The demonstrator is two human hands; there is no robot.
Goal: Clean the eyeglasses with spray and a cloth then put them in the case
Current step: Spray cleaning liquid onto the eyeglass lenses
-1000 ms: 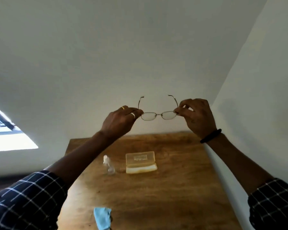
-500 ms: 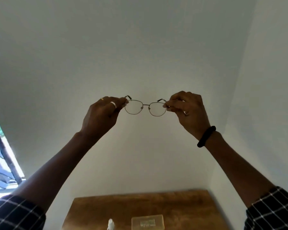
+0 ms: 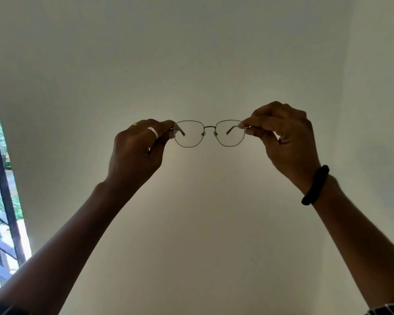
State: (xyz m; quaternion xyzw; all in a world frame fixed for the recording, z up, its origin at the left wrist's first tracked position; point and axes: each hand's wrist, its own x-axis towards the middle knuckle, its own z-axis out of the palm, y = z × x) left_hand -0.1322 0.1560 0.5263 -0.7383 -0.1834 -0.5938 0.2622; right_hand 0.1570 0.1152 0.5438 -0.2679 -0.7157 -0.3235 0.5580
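At each end of the eyeglasses (image 3: 209, 127), a fingertip grip pinches the frame: left hand (image 3: 137, 151) and right hand (image 3: 284, 137). Raised higher than a second ago, the glasses now face the camera, arms unfolded, against the wall (image 3: 203, 53), and the table has dropped from view. This is probably a check for smudges before they go in the case.

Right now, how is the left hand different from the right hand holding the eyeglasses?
The left hand wears a silver ring and a gold ring; I see no ring on the right hand. The right hand has a black wristband below it; the left hand's wrist is bare. The right hand sits a bit higher than the left hand. Both pinch one end of the eyeglasses, held up before the white wall.
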